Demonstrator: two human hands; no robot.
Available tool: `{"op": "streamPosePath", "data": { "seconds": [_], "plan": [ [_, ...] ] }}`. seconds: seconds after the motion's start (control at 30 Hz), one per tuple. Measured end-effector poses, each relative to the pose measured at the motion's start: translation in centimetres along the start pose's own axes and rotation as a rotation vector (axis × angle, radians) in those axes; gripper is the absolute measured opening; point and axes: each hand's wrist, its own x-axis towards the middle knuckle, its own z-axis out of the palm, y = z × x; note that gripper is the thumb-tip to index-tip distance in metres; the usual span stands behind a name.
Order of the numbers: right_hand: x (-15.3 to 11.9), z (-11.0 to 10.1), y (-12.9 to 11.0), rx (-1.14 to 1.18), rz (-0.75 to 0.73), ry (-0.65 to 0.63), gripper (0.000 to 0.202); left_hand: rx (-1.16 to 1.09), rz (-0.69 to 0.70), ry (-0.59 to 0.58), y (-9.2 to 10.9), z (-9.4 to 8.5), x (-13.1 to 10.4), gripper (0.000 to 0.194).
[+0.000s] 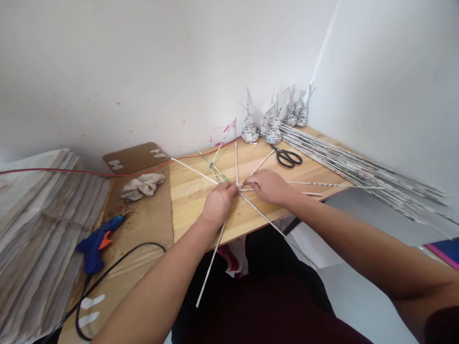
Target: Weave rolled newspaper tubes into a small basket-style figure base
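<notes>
Thin rolled newspaper sticks (pixel 258 210) spread out like a star from a small woven centre on a wooden table (pixel 198 216). My left hand (pixel 218 202) is closed at the left of that centre, its thumb and fingers pinching the sticks. From the right, my right hand (pixel 268 187) pinches a stick close to the same crossing, the two hands a short gap apart. Fingers cover part of the centre. One stick hangs over the table's front edge towards my lap, and another reaches out to the right beneath my right forearm.
Black-handled scissors (pixel 287 157) lie behind my right hand. Small woven paper figures (pixel 249 128) stand by the wall, beside a bundle of paper sticks (pixel 339 161). To the left are a blue glue gun (pixel 97 246) on cardboard, a crumpled rag (pixel 142 186) and stacked newspapers (pixel 42 235).
</notes>
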Motion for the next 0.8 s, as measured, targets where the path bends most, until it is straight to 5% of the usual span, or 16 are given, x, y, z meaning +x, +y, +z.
{"op": "streamPosePath", "data": {
  "seconds": [0.67, 0.8],
  "plan": [
    [-1.1, -0.2, -0.7, -0.068, 0.012, -0.017, 0.037, 0.164, -0.027, -0.112, 1.2, -1.2, -0.1, 0.016],
    [-1.4, 0.2, -0.4, -0.046, 0.021, -0.022, 0.036, 0.16, -0.032, -0.124, 1.1, -1.4, 0.1, 0.029]
  ]
}}
